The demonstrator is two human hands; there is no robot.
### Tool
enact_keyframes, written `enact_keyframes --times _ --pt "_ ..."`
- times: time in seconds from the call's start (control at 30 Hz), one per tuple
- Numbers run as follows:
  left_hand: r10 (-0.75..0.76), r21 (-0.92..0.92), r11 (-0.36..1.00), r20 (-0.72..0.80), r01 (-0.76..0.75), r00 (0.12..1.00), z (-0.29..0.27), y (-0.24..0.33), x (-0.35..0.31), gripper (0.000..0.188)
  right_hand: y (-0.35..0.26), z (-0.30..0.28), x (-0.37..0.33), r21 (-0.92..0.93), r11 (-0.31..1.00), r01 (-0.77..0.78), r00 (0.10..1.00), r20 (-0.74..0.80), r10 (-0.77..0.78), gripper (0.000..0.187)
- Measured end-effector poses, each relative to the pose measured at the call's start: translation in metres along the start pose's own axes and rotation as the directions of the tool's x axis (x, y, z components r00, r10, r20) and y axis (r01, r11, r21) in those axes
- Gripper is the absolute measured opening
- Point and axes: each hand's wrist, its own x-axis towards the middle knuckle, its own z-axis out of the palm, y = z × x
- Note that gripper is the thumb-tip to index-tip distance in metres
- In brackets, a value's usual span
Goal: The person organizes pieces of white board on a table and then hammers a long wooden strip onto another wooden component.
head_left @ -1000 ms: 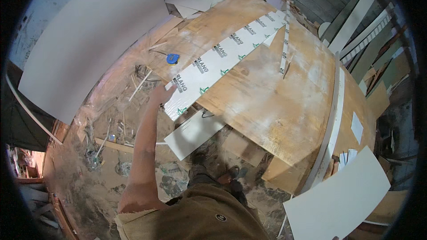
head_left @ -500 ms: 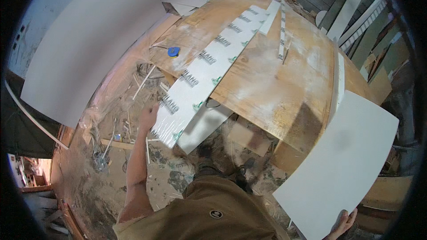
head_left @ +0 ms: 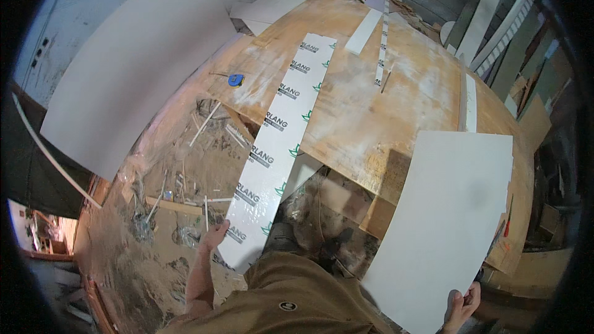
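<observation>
My left hand (head_left: pixel 216 235) is closed on the near left edge of a long white board (head_left: pixel 279 127) covered in printed protective film. The board's far part lies on the wooden worktable (head_left: pixel 352 114), and its near end juts past the table edge toward my body. On the right, my right hand (head_left: pixel 462 305) grips the lower right edge of a plain white panel (head_left: pixel 447 204). This panel leans over the table's near right corner, with its upper end on or just above the wood; I cannot tell which. Its lower end is close to my body.
A blue tape measure (head_left: pixel 236 80) rests at the table's left edge. Thin white strips (head_left: pixel 364 31) lie farther back. A big white sheet (head_left: pixel 139 62) stands at the left. Offcuts litter the floor (head_left: pixel 148 260), and boards (head_left: pixel 479 15) lean at the far right. A red-handled tool (head_left: pixel 507 227) is by the panel.
The film-covered board has slid toward me with my left hand, parting from a white strip at its far end. The plain panel and my right hand have shifted somewhat left.
</observation>
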Motion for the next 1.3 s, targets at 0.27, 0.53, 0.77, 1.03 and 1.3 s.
enact_keyframes --times 0.27,0.53,0.77,1.03,1.3 --pt "0.484 0.101 0.875 -0.136 -0.474 0.864 0.018 0.228 0.187 0.061 -0.058 0.076 -0.016 0.093 0.996 0.015 0.998 -0.064 -0.009 0.022" --pt "0.401 0.17 0.915 -0.269 -0.367 0.876 0.016 0.233 0.234 0.063 -0.109 0.116 -0.054 0.011 0.997 -0.071 0.994 -0.087 0.072 0.036" --pt "0.555 0.402 0.791 -0.153 -0.462 0.818 -0.07 0.246 0.171 0.05 -0.135 0.078 -0.081 -0.066 0.968 -0.242 0.959 -0.165 0.229 0.028" --pt "0.757 0.506 0.41 0.276 -0.759 0.592 -0.024 0.418 0.155 0.051 -0.109 0.007 -0.096 -0.279 0.94 -0.198 0.95 -0.289 0.115 0.026" --pt "0.716 0.48 0.108 0.57 -0.87 0.403 0.067 0.53 0.196 0.056 -0.082 -0.002 -0.107 -0.143 0.955 -0.261 0.908 -0.371 0.193 0.022"
